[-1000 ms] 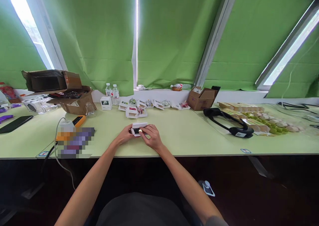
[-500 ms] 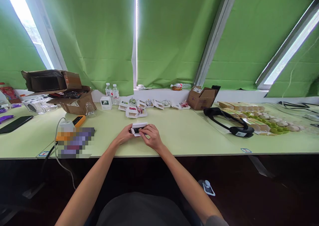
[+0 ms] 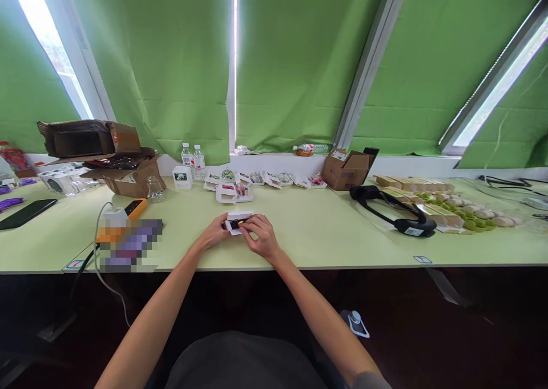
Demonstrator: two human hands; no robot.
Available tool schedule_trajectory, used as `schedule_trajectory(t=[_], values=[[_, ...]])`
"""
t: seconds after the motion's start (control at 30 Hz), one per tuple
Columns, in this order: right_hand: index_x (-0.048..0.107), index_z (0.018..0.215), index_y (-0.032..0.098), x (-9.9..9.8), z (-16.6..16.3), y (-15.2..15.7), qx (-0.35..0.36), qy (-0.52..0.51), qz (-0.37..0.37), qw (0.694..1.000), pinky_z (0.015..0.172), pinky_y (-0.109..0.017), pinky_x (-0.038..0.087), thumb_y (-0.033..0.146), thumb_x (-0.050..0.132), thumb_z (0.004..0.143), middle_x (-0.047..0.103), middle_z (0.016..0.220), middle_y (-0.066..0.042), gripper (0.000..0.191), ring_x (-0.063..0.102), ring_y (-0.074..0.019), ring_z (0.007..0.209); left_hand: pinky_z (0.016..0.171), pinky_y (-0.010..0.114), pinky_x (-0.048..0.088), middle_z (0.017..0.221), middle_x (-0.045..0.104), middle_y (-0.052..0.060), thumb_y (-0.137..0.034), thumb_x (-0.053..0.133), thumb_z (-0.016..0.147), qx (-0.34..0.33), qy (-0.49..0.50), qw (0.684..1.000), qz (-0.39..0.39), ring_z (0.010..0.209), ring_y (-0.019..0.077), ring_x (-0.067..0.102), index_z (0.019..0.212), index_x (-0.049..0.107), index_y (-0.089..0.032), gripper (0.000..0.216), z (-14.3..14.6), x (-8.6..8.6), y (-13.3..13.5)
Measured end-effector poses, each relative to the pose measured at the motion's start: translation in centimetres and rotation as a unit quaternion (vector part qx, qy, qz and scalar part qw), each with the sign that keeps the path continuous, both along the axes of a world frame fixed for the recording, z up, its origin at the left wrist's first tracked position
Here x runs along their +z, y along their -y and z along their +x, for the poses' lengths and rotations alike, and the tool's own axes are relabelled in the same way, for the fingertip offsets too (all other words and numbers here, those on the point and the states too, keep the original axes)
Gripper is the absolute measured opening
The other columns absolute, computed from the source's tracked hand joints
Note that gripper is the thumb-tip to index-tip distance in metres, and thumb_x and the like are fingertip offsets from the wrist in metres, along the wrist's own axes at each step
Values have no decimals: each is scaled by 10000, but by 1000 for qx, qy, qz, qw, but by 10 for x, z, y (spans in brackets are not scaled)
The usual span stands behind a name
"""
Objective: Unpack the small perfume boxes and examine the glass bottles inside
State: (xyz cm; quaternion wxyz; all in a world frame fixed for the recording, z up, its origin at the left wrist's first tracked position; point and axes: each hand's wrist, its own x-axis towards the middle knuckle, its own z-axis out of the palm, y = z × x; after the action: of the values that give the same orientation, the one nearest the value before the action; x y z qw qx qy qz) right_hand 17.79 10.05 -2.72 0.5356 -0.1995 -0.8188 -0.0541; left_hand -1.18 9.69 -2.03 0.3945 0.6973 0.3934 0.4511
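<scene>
A small white box (image 3: 240,215) with its flaps up is held just above the table near its front edge. My left hand (image 3: 215,233) is closed around the box's left end. Inside the box shows a dark interior, with a small gold-coloured piece (image 3: 241,223) at its right. My right hand (image 3: 262,236) is closed in a pinch at the box's right side, fingertips on that gold-coloured piece. The fingers partly hide the piece, so its kind cannot be made out.
Behind the hands lie several opened white boxes (image 3: 226,193) with glass ornaments. A closed white box (image 3: 182,177) and water bottles (image 3: 198,159) stand left of them. Cardboard cartons (image 3: 346,169) flank the row. A black headset (image 3: 391,211) lies right; a phone (image 3: 32,214) lies left.
Both hands stay in place on the white box. The gold-coloured piece at my right fingertips shows a little more clearly now.
</scene>
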Motion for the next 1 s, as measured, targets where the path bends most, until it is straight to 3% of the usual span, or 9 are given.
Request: schedule_trajectory(t=[0.53, 1.0], values=[[666, 972, 236, 6, 2, 6, 12, -42, -2, 999, 852, -429, 520, 172, 597, 828, 629, 1036, -94, 172, 582, -239, 1005, 895, 379, 466, 1111, 672, 80, -394, 718, 702, -3, 15, 1000, -20, 1007, 259, 603, 1162, 612, -169, 522, 2, 3, 4], [587, 1160, 234, 10, 5, 9, 2, -35, -11, 999, 970, -464, 483, 186, 569, 852, 604, 1186, -116, 312, 546, -264, 1164, 952, 413, 443, 1157, 662, 80, -431, 685, 738, -27, 26, 999, -30, 1074, 276, 589, 1166, 616, -168, 507, 3, 7, 6]])
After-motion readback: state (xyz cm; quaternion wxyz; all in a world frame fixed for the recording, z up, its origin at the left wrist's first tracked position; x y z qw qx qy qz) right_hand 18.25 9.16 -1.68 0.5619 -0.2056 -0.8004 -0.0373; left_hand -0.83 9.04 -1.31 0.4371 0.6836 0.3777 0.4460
